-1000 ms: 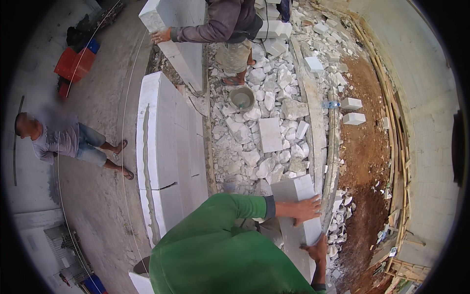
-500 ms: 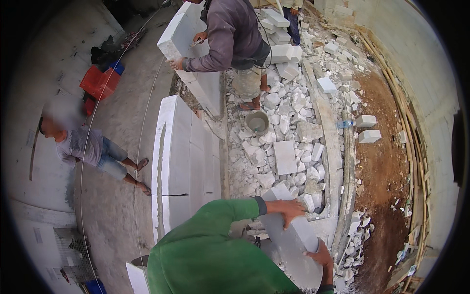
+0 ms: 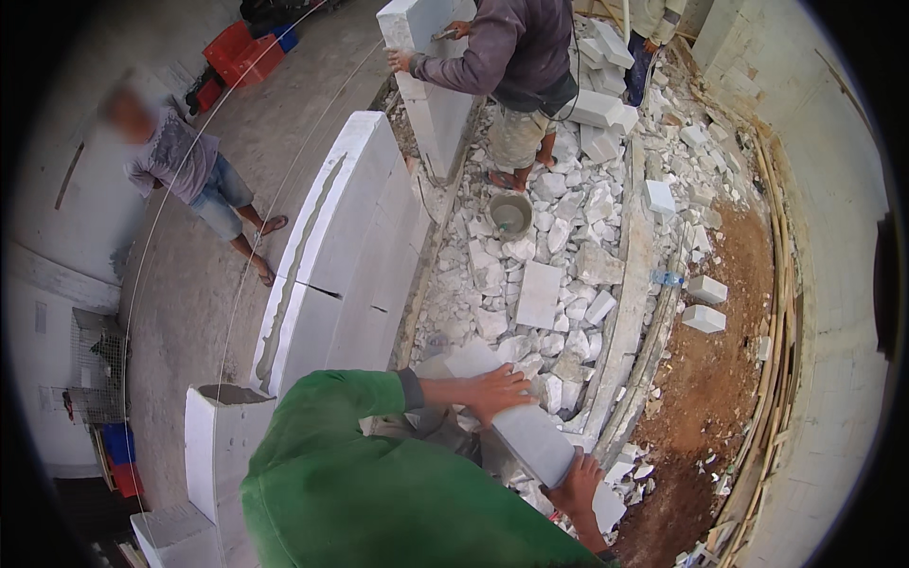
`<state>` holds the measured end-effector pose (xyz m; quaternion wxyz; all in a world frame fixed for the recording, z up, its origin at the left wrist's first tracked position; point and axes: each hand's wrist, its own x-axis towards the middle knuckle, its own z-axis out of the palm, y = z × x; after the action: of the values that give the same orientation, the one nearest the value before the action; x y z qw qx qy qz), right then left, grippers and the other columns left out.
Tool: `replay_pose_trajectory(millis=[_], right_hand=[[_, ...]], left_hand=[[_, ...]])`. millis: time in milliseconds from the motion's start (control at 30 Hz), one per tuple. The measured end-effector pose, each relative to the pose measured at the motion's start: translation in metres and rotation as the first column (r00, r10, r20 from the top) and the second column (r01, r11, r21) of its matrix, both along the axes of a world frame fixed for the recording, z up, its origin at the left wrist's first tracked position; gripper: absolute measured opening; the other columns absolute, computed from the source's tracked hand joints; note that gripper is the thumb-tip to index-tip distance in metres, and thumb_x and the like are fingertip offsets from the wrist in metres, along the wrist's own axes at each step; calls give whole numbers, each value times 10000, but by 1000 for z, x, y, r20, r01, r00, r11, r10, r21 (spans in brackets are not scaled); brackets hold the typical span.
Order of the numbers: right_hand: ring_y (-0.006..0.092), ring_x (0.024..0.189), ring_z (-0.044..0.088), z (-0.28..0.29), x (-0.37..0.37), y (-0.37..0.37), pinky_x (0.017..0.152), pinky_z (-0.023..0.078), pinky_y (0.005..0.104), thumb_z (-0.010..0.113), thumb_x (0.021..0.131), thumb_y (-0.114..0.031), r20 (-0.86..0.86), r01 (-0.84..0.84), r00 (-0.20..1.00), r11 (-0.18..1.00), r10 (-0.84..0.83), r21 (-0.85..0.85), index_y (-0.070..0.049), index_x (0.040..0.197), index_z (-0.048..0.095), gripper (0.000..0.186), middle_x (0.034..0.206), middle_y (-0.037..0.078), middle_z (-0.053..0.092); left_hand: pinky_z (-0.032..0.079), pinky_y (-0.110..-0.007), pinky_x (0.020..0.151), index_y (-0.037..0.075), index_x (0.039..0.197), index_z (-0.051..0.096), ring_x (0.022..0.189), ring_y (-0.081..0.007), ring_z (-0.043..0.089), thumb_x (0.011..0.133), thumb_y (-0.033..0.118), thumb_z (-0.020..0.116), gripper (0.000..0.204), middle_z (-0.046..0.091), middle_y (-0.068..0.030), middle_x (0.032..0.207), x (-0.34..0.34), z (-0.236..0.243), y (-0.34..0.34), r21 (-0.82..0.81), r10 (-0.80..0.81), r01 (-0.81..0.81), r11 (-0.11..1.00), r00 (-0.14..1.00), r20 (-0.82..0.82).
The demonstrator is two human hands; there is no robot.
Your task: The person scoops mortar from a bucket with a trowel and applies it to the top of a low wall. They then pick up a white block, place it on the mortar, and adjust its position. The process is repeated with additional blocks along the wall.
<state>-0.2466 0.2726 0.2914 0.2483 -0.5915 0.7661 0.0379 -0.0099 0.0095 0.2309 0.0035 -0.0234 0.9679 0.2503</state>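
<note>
A light grey-white building block (image 3: 532, 437) is gripped between my hands, low and right of the middle. My left hand (image 3: 499, 390) lies over its far left end with the fingers wrapped on the edge. At the near right end, my right hand (image 3: 576, 486) clasps the block, fingers curled round the corner. To the left of my green sleeve stands a low wall of white blocks (image 3: 365, 256), a strip of grey mortar (image 3: 300, 256) running along its top. Part of the block's underside is out of sight.
White rubble (image 3: 578, 204) covers the ground ahead, with a mortar bucket (image 3: 510, 216) on it. A co-worker (image 3: 516, 57) holds a tool at a taller wall section (image 3: 423, 95). Another person (image 3: 194, 161) stands left, beyond taut strings (image 3: 149, 246). Long poles (image 3: 784, 312) line the right wall.
The block in my hands has turned and come toward the left, level with the wall's near part. My view has swung, so more of the wall's near end shows.
</note>
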Motion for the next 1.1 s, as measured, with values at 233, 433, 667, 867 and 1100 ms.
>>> replay_pose_trajectory(millis=[233, 433, 667, 867, 1100], right_hand=[[410, 1142, 485, 168, 15, -204, 994, 346, 554, 932, 550, -242, 19, -472, 875, 863, 483, -181, -9, 1429, 376, 1066, 1198, 214, 499], [420, 1127, 509, 398, 107, -394, 1002, 372, 534, 938, 435, -199, -216, -840, 536, 492, 816, -227, -19, 1445, 406, 1156, 1215, 208, 506], [401, 1180, 569, 611, 241, -538, 1003, 447, 527, 995, 368, -291, -554, -977, -103, -190, 826, -101, -5, 1473, 387, 1293, 1219, 226, 535], [248, 1240, 603, 724, 377, -615, 1075, 455, 384, 968, 619, -308, -248, -783, -599, -622, 761, -16, -58, 1504, 481, 1040, 1350, 138, 644], [232, 1229, 590, 731, 438, -678, 1069, 446, 374, 962, 603, -303, -249, -687, -641, -688, 725, -235, 31, 1483, 459, 1067, 1348, 142, 625]], left_hand=[[338, -447, 956, 153, 1532, 471, 1115, -296, 521, 635, 286, 880, 995, 542, -122, 1135, 109, 193, -55, 1, 507, -507, 862, 860, -55], [343, -465, 951, 253, 1542, 516, 1092, -324, 519, 622, 382, 937, 1020, 526, -140, 1110, 220, 399, -77, -83, 780, -795, 600, 605, -158], [455, -419, 894, 128, 1493, 574, 1050, -300, 580, 459, 373, 950, 1128, 601, -153, 1186, 270, 556, -60, -125, 935, -991, 53, 94, -342], [514, -427, 909, -11, 1468, 542, 1093, -324, 631, 470, 383, 920, 1138, 645, -201, 1200, 308, 606, -65, 149, 833, -986, -78, -146, -534], [499, -446, 970, -44, 1447, 532, 1164, -350, 611, 514, 404, 906, 1101, 629, -226, 1256, 321, 643, -84, -96, 837, -901, -422, -347, -423]])
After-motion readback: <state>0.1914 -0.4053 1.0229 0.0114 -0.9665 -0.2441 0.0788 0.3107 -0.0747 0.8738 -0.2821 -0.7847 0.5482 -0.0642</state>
